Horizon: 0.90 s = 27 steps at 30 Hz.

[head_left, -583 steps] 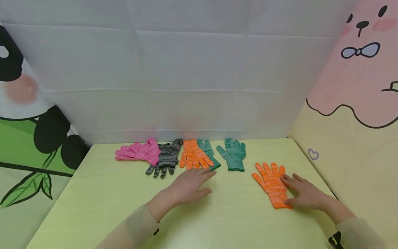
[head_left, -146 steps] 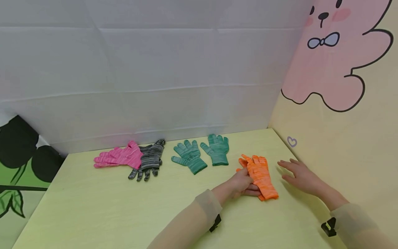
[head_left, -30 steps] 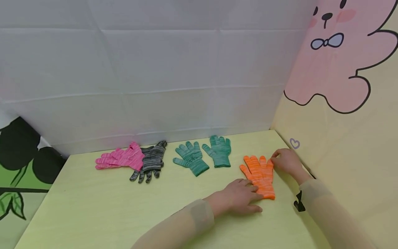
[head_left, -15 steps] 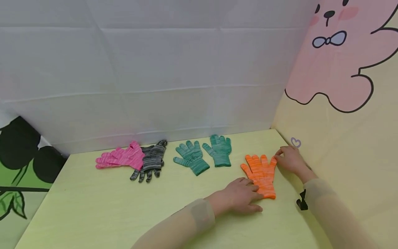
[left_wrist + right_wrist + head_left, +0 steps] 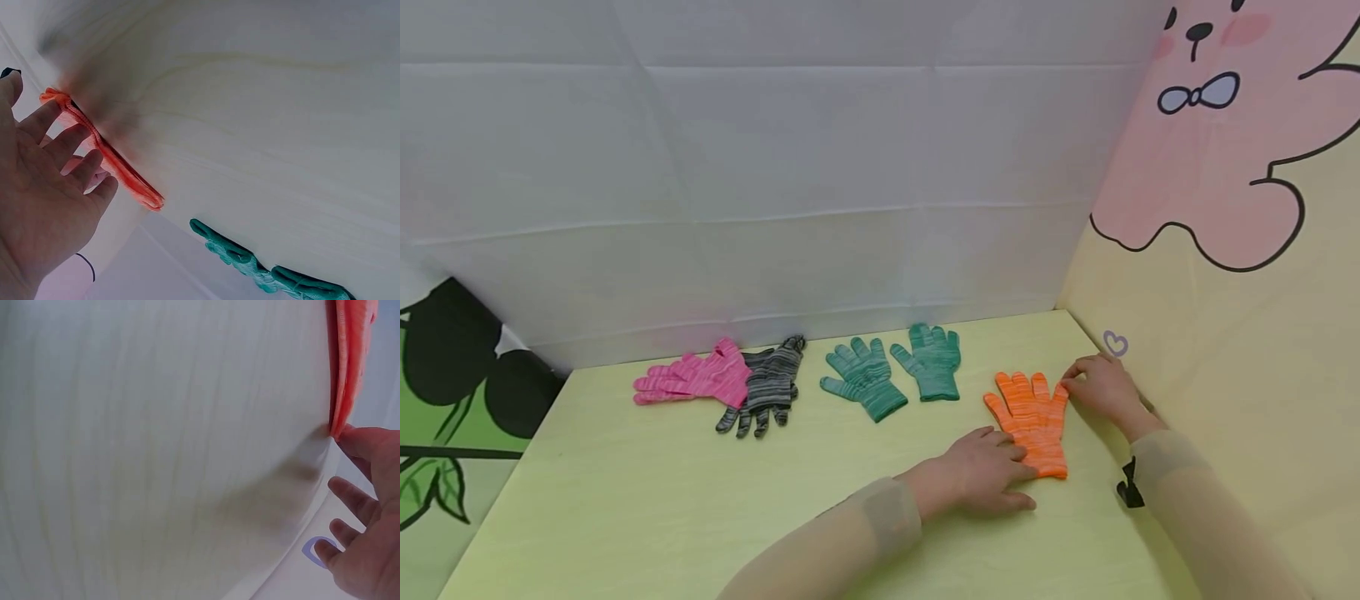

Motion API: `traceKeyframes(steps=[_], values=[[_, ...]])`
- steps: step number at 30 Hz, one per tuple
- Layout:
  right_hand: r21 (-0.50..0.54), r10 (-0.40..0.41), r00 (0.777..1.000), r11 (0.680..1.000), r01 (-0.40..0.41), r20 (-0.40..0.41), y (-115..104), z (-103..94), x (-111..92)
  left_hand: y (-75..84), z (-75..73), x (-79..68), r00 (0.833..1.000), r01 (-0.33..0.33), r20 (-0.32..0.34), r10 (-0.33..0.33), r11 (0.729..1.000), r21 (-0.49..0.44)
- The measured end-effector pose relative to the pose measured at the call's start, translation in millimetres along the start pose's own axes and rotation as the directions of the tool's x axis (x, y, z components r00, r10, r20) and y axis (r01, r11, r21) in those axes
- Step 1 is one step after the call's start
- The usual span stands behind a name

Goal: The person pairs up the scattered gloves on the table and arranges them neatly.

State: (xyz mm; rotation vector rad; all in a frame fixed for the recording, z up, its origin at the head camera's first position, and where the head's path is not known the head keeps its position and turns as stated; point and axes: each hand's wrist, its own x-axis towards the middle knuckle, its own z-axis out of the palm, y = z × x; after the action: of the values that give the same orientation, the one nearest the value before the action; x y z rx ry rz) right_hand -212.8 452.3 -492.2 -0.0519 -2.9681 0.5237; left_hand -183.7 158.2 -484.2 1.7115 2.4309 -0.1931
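An orange knit glove (image 5: pixel 1037 421) lies flat on the table's right side, fingers toward the back wall. Its edge shows layers in the right wrist view, as if a second orange glove (image 5: pixel 353 359) lies against it. My left hand (image 5: pixel 985 477) rests with spread, nearly straight fingers on its lower left, by the cuff. At the glove's outermost right fingertip, my right hand (image 5: pixel 1101 387) pinches the fabric between thumb and forefinger. The right hand's other fingers stand apart from the glove.
Two green gloves (image 5: pixel 867 379) lie side by side near the back wall. Further left, pink gloves (image 5: pixel 696 377) overlap grey-black striped gloves (image 5: pixel 769 383). A printed side wall (image 5: pixel 1210 375) stands close beyond the right hand, along the pale yellow table (image 5: pixel 662 500).
Earlier, one orange glove lay across a green glove; it now lies with the other orange one at right. The left hand let go of its hold, and the right came to pinch a fingertip.
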Motion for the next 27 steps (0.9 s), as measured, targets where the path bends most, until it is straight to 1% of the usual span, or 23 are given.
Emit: traceKeyframes(steps=[5, 10, 14, 18, 23, 27], values=[[0.016, -0.033, 0.999, 0.999, 0.033, 0.005, -1.4, 0.3, 5.1, -0.9, -0.4, -0.8, 1.0, 0.0, 0.001, 0.0, 1.0, -0.004], [0.062, -0.073, 0.997, 0.995, 0.074, -0.012, -11.1, 3.5, 15.6, -1.9, -1.7, -2.0, 1.0, 0.0, -0.002, 0.0, 1.0, -0.021], [0.084, -0.06, 0.998, 0.995, 0.058, 0.021, -18.8, 9.4, 23.7, -2.0, -1.5, -2.8, 1.0, 0.005, 0.007, -0.005, 0.999, -0.046], [0.077, -0.039, 0.998, 0.996, 0.035, 0.052, -19.5, 14.3, 28.7, -1.6, -1.1, -3.3, 1.0, 0.013, 0.016, -0.012, 0.998, -0.067], [0.06, -0.048, 0.997, 0.997, 0.044, 0.065, -16.2, 15.3, 34.7, -1.3, -0.4, -2.5, 1.0, 0.017, 0.023, -0.016, 0.997, -0.073], [0.027, -0.016, 0.998, 1.0, 0.015, 0.061, -17.8, 12.1, 35.7, -0.7, -0.8, -2.5, 1.0, 0.019, 0.026, -0.018, 0.998, -0.064]])
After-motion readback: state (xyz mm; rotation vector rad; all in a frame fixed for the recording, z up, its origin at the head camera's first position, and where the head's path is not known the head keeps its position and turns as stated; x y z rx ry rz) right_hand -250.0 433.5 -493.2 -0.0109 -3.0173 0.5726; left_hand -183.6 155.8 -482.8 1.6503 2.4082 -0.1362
